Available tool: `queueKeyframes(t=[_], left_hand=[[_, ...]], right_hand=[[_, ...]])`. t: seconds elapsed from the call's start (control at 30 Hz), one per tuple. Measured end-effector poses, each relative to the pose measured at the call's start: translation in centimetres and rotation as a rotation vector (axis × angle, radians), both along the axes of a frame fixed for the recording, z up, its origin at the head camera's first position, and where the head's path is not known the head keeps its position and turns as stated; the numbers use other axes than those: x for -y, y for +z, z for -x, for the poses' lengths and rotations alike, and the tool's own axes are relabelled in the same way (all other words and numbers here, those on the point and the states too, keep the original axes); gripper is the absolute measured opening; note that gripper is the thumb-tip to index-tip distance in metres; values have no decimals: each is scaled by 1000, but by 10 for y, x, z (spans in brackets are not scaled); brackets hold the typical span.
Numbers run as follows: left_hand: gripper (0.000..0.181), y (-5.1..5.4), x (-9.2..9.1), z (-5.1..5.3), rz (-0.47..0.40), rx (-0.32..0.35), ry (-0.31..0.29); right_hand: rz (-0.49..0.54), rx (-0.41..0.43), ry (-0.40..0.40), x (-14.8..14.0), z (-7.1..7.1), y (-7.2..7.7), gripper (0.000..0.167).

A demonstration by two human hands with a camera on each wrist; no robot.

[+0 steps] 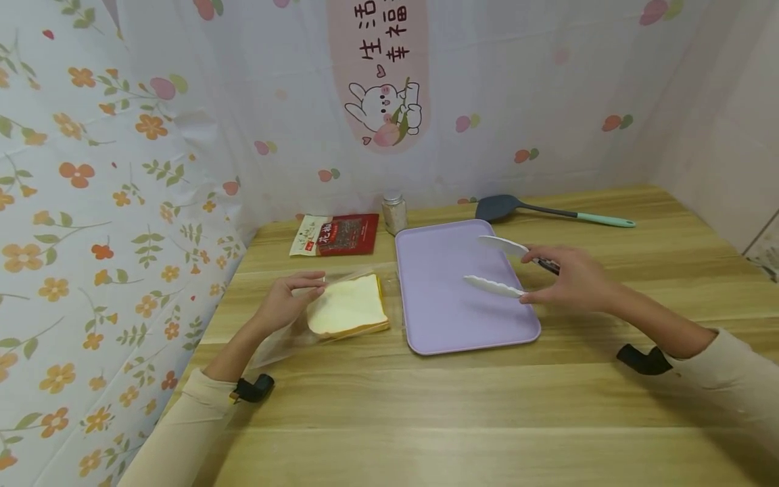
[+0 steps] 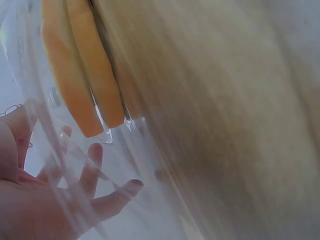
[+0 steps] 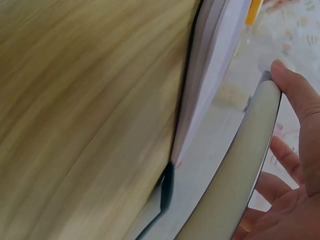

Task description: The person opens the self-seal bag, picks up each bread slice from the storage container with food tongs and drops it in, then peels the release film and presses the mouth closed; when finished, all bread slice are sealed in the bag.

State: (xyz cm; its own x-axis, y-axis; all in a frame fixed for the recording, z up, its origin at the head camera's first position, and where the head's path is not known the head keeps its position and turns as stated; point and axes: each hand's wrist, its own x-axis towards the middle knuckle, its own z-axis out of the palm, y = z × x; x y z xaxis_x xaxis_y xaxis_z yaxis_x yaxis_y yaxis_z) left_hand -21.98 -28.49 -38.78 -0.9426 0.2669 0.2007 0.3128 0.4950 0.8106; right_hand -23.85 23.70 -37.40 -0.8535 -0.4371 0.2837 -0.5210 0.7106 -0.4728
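Two bread slices (image 1: 347,308) lie stacked in a clear plastic bag (image 1: 276,350), left of a lilac tray (image 1: 450,328). My left hand (image 1: 286,301) holds the bag near the slices' left corner, its thumb and index fingertips at the film. Through the film, the left wrist view shows that hand's other fingers spread, with the brown crusts (image 2: 75,70) above them. In my right hand (image 1: 569,277) are tongs (image 1: 493,287), thumb on one arm and fingers on the other. Their white tips stand apart over the tray and hold nothing. The right wrist view shows one pale arm close up.
Behind the bread lies a red and white seasoning packet (image 1: 347,235), with a glass shaker (image 1: 394,215) beside it. A dark spatula (image 1: 496,207) with a mint handle rests behind the tray. Printed curtains (image 1: 292,88) hang along the table's back and left edges.
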Motion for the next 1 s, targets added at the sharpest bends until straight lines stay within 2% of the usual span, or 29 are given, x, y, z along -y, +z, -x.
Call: queueKeyframes(t=[0.33,0.67,1.0], left_hand=[[22,-2,3,2,15,-5,1],[23,-1,1,2,16,0,0],[21,-3,1,1,36,-7,6]], right_hand=[[-6,-22,-74,-30,3,-2,69],[-82,-44,-131,-52,8,-7,73],[-127,26,-166,-67,17,-13,82]])
